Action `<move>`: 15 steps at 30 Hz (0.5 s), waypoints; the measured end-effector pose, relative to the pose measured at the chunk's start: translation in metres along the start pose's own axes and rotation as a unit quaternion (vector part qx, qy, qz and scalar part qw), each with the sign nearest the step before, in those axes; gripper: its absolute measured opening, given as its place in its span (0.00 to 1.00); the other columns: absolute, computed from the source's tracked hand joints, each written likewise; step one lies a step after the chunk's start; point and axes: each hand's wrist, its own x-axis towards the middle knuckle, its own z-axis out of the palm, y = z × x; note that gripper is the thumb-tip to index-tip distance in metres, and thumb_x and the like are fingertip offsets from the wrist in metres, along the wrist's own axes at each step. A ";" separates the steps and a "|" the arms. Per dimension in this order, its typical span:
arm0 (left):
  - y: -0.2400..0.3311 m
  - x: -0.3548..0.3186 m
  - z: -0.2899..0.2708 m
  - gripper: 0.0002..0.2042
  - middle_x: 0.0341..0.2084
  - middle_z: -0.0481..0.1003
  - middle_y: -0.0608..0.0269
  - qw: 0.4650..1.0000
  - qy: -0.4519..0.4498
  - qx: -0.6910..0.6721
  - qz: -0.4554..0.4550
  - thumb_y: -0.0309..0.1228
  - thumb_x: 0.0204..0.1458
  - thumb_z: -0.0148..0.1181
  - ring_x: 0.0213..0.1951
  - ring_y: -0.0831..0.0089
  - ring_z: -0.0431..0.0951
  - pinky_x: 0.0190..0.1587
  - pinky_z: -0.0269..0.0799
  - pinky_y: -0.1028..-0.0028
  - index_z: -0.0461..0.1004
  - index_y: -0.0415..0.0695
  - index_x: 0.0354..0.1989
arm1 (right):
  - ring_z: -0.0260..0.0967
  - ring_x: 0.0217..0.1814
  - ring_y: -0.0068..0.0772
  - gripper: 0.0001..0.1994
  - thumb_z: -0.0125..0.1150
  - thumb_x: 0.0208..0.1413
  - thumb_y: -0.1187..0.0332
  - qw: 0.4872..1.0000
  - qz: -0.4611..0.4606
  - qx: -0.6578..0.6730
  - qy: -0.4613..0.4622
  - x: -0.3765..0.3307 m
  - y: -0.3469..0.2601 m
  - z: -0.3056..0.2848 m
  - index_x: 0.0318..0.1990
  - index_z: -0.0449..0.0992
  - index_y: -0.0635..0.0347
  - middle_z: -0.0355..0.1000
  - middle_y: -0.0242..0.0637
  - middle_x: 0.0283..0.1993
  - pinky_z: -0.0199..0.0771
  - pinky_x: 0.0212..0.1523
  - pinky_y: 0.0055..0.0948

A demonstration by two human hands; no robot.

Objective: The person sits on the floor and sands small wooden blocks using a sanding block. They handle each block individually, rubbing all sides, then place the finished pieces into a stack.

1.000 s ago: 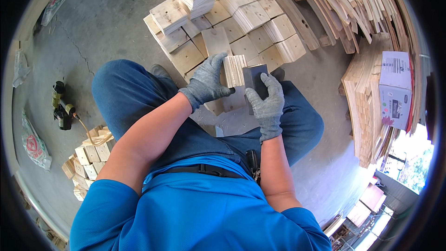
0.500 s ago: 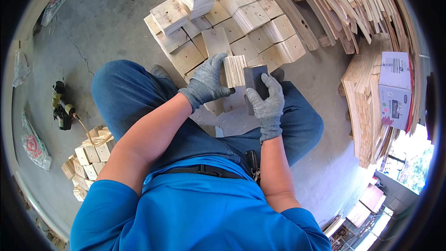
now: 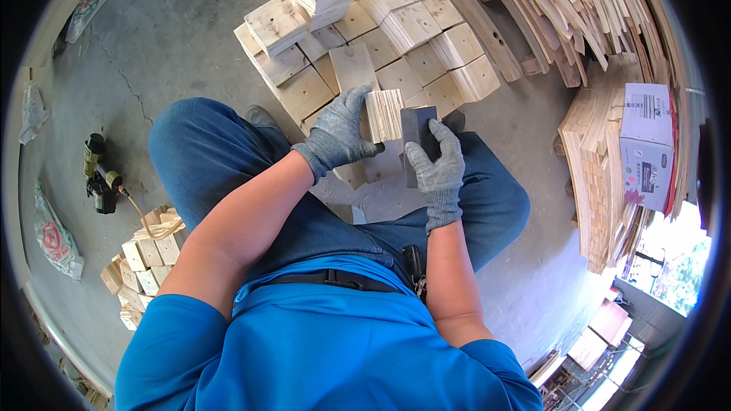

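Observation:
My left hand (image 3: 340, 125), in a grey knit glove, is closed around a small stack of thin wooden boards (image 3: 385, 116), its layered edges turned up toward me. In my gloved right hand (image 3: 439, 170) is a dark grey rectangular block that looks like a sanding block (image 3: 416, 133), held upright with the fingers wrapped round its right side. A narrow gap separates the block from the boards. Both are held over the space between my bent knees, just in front of piled square boards (image 3: 353, 68) with small holes in their faces.
Long wooden strips (image 3: 563, 7) lie at the far right. A printed carton (image 3: 647, 148) stands beside stacked wood (image 3: 590, 183). On the left are a nail gun (image 3: 100, 175) with a hose, small wooden blocks (image 3: 143, 266) and plastic bags (image 3: 57, 236) on the concrete floor.
My right hand and the sanding block have shifted very slightly. The left hand and its boards look the same.

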 end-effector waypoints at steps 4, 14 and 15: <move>0.001 -0.001 -0.001 0.57 0.68 0.67 0.39 1.000 0.002 -0.002 0.000 0.49 0.38 0.84 0.71 0.45 0.68 0.74 0.67 0.59 0.57 0.40 0.76 | 0.76 0.65 0.53 0.32 0.84 0.51 0.65 1.000 -0.004 0.003 0.001 0.000 0.000 0.000 0.63 0.78 0.63 0.76 0.52 0.64 0.77 0.68 0.45; -0.001 0.000 0.000 0.57 0.69 0.66 0.39 1.000 0.000 0.002 0.000 0.49 0.38 0.84 0.71 0.44 0.69 0.74 0.67 0.58 0.57 0.40 0.77 | 0.76 0.65 0.50 0.32 0.84 0.52 0.65 1.000 0.009 0.010 0.002 -0.001 0.001 0.000 0.64 0.77 0.64 0.76 0.51 0.63 0.78 0.67 0.43; -0.001 0.000 0.000 0.57 0.69 0.66 0.39 1.000 0.000 0.000 0.001 0.49 0.38 0.84 0.71 0.44 0.69 0.74 0.67 0.58 0.57 0.41 0.77 | 0.77 0.65 0.50 0.32 0.84 0.52 0.65 1.000 0.008 0.009 0.003 -0.001 0.001 0.000 0.64 0.77 0.64 0.76 0.50 0.63 0.78 0.67 0.43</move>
